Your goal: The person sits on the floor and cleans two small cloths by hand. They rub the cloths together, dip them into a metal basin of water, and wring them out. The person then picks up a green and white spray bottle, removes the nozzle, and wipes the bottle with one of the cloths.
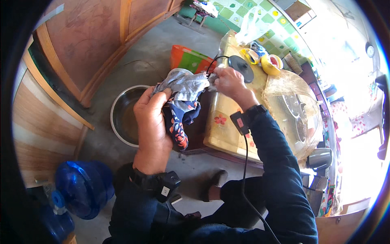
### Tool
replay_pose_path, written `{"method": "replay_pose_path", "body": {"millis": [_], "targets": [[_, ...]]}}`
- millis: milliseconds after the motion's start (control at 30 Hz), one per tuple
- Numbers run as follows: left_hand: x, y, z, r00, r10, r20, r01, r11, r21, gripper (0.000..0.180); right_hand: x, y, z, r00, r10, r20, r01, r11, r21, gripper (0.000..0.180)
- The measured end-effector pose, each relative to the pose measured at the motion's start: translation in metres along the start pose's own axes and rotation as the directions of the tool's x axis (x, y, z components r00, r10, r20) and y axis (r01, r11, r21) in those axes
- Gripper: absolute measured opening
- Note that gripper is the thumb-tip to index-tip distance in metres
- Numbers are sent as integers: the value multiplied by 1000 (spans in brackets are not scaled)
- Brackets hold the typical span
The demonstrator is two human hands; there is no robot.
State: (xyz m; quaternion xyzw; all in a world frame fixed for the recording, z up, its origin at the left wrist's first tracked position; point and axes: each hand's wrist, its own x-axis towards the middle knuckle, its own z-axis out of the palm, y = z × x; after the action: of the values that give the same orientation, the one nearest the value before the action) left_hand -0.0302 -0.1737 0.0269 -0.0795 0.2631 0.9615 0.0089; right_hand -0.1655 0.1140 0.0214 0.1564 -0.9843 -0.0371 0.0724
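Note:
My left hand [152, 110] is closed around a bunched cloth [185, 87], pale grey-blue on top, with a navy part patterned in orange-red flowers hanging below. At the cloth's right end, my right hand [230, 83] is closed, its fingers pinching a small crumpled greyish-white bit that looks like cloth. Whether this bit joins the larger cloth is hard to tell. A thin black cord curves past the right fingertips, beside a round black disc [241, 68] on the table. Under the cloth and left hand, a steel basin [115, 116] stands on the floor, partly hidden.
A table [217, 140] with a yellowish cover stands at right, bearing a mesh food cover [292, 110] and a yellow bowl [269, 67]. An orange and green bin [189, 59] is beyond the basin. Blue water jugs [83, 189] stand lower left, near wooden cabinet doors [83, 38].

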Motion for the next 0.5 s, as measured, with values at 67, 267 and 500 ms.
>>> {"method": "replay_pose_path", "body": {"millis": [67,267,500], "targets": [[2,0,-1,1000,-6,5,6,1000,5,18,-24,-12,-7,997,-50,50,51,999,-6,22],[4,3,-10,997,-51,55,47,997,60,23,-141,-84,-36,986,-142,-91,154,978,140,25],[-6,11,-3,993,-69,90,56,988,145,31,-187,-76,-66,992,-120,-37,125,920,372,29]]}}
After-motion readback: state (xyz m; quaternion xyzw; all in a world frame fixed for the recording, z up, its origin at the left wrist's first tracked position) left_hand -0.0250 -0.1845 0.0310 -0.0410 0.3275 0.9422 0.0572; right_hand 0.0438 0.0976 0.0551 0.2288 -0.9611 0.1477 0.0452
